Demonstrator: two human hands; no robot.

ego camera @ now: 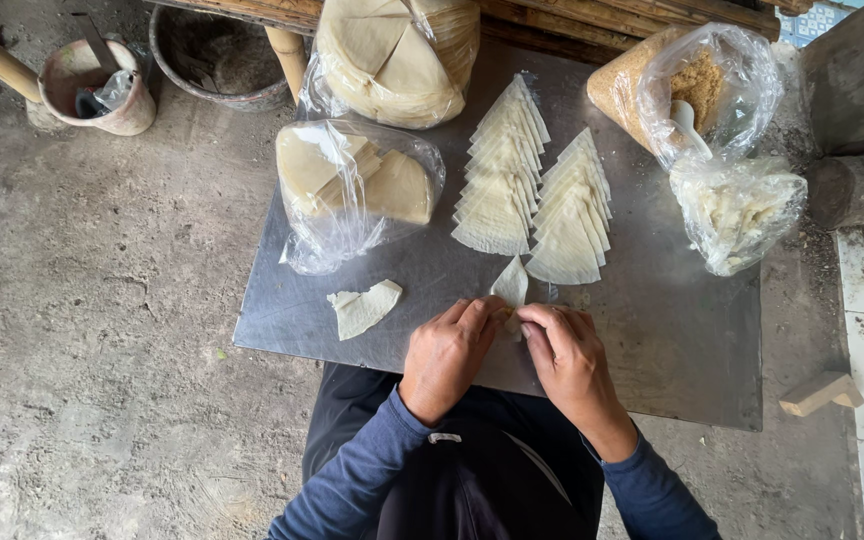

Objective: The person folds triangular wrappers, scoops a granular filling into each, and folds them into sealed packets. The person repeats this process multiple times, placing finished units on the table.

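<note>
Head view: left hand and right hand together, both pinched on pastry wrapper; wrapper tip pointed away, 2 folded rows beyond fingertips.

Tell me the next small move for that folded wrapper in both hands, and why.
Probably set it at the near end of a row: left hand and right hand pinch a pointed folded wrapper, shaped like the overlapping triangles ahead.

Bags of wrappers, brown filling; bucket on concrete floor.
</note>
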